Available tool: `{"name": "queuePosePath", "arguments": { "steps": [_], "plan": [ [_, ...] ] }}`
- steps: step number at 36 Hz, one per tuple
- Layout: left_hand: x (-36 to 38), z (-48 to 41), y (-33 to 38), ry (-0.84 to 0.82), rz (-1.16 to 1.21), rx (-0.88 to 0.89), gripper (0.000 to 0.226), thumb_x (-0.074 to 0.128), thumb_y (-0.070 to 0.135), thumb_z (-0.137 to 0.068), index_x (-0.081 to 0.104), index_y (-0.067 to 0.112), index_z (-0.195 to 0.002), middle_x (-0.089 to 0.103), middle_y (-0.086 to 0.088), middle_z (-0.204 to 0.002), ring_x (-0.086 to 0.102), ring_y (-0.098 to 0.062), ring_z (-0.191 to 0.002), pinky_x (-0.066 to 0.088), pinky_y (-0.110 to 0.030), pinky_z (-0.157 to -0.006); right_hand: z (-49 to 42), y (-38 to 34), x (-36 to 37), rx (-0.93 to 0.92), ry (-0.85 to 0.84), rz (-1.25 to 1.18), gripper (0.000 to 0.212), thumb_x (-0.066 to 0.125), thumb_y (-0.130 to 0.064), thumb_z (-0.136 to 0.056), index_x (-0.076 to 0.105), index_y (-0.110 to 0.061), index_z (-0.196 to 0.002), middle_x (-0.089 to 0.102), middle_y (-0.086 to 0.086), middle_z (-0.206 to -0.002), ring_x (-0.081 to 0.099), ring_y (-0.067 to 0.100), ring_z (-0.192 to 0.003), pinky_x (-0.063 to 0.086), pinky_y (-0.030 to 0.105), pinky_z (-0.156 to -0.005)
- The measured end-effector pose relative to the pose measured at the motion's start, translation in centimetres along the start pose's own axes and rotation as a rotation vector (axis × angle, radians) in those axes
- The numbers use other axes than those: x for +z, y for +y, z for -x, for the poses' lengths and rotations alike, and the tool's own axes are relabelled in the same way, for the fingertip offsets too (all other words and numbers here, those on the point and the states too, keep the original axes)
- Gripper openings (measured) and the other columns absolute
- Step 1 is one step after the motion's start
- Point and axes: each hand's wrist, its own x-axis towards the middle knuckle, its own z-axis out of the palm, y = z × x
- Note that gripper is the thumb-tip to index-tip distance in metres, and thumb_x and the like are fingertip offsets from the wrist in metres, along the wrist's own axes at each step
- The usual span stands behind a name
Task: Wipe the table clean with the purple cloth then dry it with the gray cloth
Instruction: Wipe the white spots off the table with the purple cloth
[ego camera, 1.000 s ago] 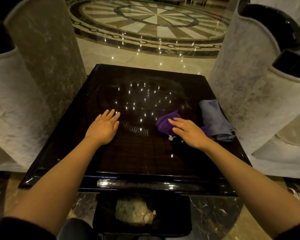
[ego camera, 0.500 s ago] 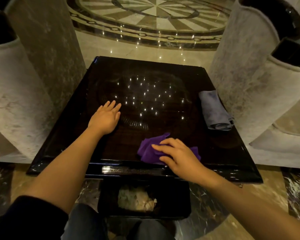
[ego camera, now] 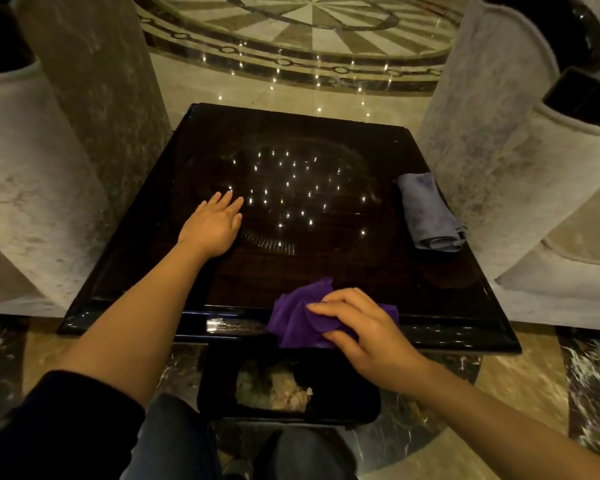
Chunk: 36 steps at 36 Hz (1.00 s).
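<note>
Looking at head cam: right hand (ego camera: 364, 334) is pinching the crumpled purple cloth (ego camera: 297, 317) at the near edge of the glossy dark square table (ego camera: 326, 271), w/ cloth partly hanging over. Left hand (ego camera: 212, 225) lies flat, open, holding nothing. Folded gray cloth (ego camera: 428, 213) sits far right, long axis front-to-back, so right hand's nearer imo.

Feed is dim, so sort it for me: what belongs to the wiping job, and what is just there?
Job: crumpled purple cloth under right hand; folded gray cloth; glossy dark square table; left hand flat on it.
Not job: black bin below; pale upholstered chairs.
</note>
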Motion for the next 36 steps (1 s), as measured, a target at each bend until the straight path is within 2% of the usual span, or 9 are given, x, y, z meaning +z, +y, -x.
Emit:
{"name": "queuePosePath", "arguments": {
  "steps": [3, 7, 12, 17, 20, 23, 27, 32, 36],
  "plan": [
    [0.0, 0.0, -0.1, 0.003, 0.011, 0.004, 0.048, 0.020, 0.028, -0.098, 0.015, 0.013, -0.144, 0.012, -0.011, -0.155, 0.006, -0.025, -0.144, 0.009, -0.041, -0.117, 0.2, -0.1, -0.1, -0.004, 0.010, 0.009, 0.033, 0.054, -0.011, -0.082, 0.058, -0.009, -0.114, 0.060, 0.012, -0.107, 0.055, 0.024, -0.100, 0.039, 0.024, -0.090],
    [0.1, 0.0, -0.1, 0.000, 0.016, 0.008, 0.048, 0.020, 0.028, -0.098, 0.015, 0.013, -0.144, 0.011, -0.011, -0.155, 0.006, -0.025, -0.144, 0.008, -0.041, -0.117, 0.5, -0.4, -0.1, -0.039, 0.004, 0.053, 0.032, 0.048, -0.021, -0.085, 0.060, -0.007, -0.112, 0.063, 0.014, -0.104, 0.058, 0.023, -0.095, 0.042, 0.027, -0.086],
    [0.1, 0.0, -0.1, 0.006, 0.020, 0.011, 0.048, 0.020, 0.028, -0.098, 0.015, 0.013, -0.144, 0.012, -0.011, -0.155, 0.006, -0.026, -0.144, 0.008, -0.041, -0.117, 0.4, -0.8, -0.3, -0.047, 0.034, 0.072, 0.033, 0.046, -0.022, -0.085, 0.060, -0.005, -0.110, 0.064, 0.015, -0.103, 0.061, 0.026, -0.093, 0.044, 0.028, -0.084],
    [0.1, 0.1, -0.1, 0.017, 0.023, 0.015, 0.048, 0.021, 0.028, -0.098, 0.016, 0.013, -0.144, 0.012, -0.012, -0.155, 0.007, -0.026, -0.144, 0.009, -0.041, -0.117, 0.3, -0.7, -0.2, -0.021, 0.029, 0.061, 0.033, 0.047, -0.024, -0.086, 0.060, -0.007, -0.111, 0.064, 0.013, -0.106, 0.059, 0.024, -0.097, 0.040, 0.024, -0.089],
    [0.0, 0.0, -0.1, 0.017, 0.020, 0.011, 0.048, 0.021, 0.028, -0.098, 0.016, 0.013, -0.144, 0.012, -0.011, -0.155, 0.006, -0.025, -0.144, 0.009, -0.040, -0.117, 0.0, -0.5, -0.4, -0.001, 0.033, 0.033, 0.031, 0.051, -0.022, -0.087, 0.058, -0.011, -0.115, 0.061, 0.006, -0.111, 0.054, 0.017, -0.103, 0.037, 0.020, -0.093],
    [0.0, 0.0, 0.0, 0.015, 0.010, 0.003, 0.048, 0.020, 0.028, -0.098, 0.015, 0.014, -0.144, 0.011, -0.010, -0.156, 0.005, -0.025, -0.144, 0.009, -0.040, -0.117, -0.7, -0.4, -1.2, -0.005, 0.096, -0.020, 0.034, 0.046, -0.030, -0.086, 0.057, -0.018, -0.116, 0.055, -0.007, -0.110, 0.047, 0.004, -0.106, 0.033, 0.013, -0.096],
    [0.0, 0.1, 0.1, 0.017, -0.002, 0.001, 0.048, 0.021, 0.028, -0.098, 0.015, 0.014, -0.144, 0.011, -0.010, -0.155, 0.006, -0.025, -0.144, 0.009, -0.039, -0.117, -1.8, -0.4, -2.0, 0.005, 0.142, -0.005, 0.032, 0.048, -0.027, -0.087, 0.054, -0.029, -0.119, 0.049, -0.012, -0.112, 0.047, 0.005, -0.107, 0.036, 0.009, -0.094],
    [-0.1, -0.1, 0.1, -0.001, 0.003, -0.005, 0.049, 0.022, 0.030, -0.098, 0.015, 0.015, -0.144, 0.011, -0.009, -0.156, 0.005, -0.024, -0.144, 0.009, -0.039, -0.117, -3.4, -0.2, -2.5, -0.011, 0.159, 0.047, 0.033, 0.049, -0.019, -0.086, 0.057, -0.027, -0.117, 0.050, -0.006, -0.114, 0.049, 0.015, -0.107, 0.037, 0.019, -0.091],
    [0.0, -0.3, 0.1, 0.003, -0.007, -0.015, 0.049, 0.023, 0.031, -0.098, 0.016, 0.016, -0.144, 0.012, -0.009, -0.156, 0.006, -0.024, -0.144, 0.011, -0.040, -0.117, -5.3, 0.5, -2.9, -0.019, 0.222, 0.090, 0.032, 0.051, -0.015, -0.084, 0.060, -0.022, -0.114, 0.059, 0.010, -0.115, 0.053, 0.023, -0.105, 0.041, 0.029, -0.090]
  ]
}}
